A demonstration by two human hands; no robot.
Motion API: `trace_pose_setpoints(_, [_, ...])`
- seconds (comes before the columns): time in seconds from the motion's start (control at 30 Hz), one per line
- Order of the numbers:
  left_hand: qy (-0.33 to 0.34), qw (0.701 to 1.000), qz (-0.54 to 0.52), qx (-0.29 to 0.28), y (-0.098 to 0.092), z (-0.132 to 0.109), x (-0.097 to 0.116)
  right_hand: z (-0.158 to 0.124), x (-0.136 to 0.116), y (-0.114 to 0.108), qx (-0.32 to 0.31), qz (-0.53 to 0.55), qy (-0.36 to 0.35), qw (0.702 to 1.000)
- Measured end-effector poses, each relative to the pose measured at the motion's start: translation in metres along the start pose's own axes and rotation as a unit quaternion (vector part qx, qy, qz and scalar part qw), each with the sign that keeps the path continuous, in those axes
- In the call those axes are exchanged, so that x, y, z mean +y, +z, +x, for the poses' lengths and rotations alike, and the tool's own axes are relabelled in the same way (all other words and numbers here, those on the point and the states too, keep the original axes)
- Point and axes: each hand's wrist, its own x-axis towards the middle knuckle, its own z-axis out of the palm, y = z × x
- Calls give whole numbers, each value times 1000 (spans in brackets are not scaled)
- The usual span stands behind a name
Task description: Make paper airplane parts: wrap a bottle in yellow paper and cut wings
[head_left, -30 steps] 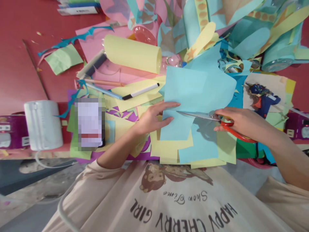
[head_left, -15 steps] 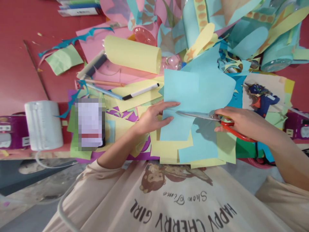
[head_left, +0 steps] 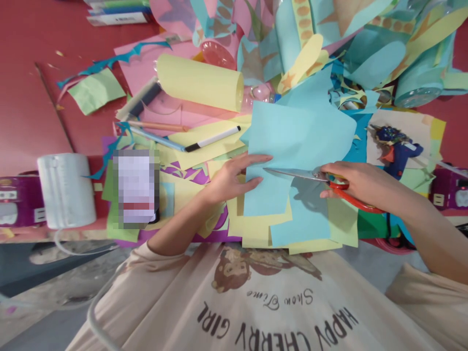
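My right hand [head_left: 360, 183] is wrapped around the red handles of a pair of scissors [head_left: 297, 173]. The blades look nearly closed and point left across a sheet of light blue paper [head_left: 274, 131], along a cut running in from its right side. At the sheet's left edge is my left hand [head_left: 239, 178], index finger and thumb on top, on either side of the blade tips. Its other fingers are hidden, apparently under the paper. Beneath lie more blue and yellow sheets [head_left: 261, 231].
A yellow paper-wrapped cylinder [head_left: 199, 83], a marker [head_left: 215, 138] and pens lie beyond my left hand. A phone [head_left: 136, 187] and a white device [head_left: 66, 190] are at left. Paper-covered bottles [head_left: 419, 85] crowd the back; a small dark blue figure [head_left: 400, 146] sits at right.
The scissors and my right hand have moved slightly left, deeper into the blue sheet. The sheet has tilted a little as its parts separate. My left hand stays where it was.
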Motion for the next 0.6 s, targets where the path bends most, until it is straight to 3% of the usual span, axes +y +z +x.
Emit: trace_pose_setpoints(0.6, [0, 1000, 5, -6, 0, 0, 1, -7, 1, -5, -2, -50, -8, 999])
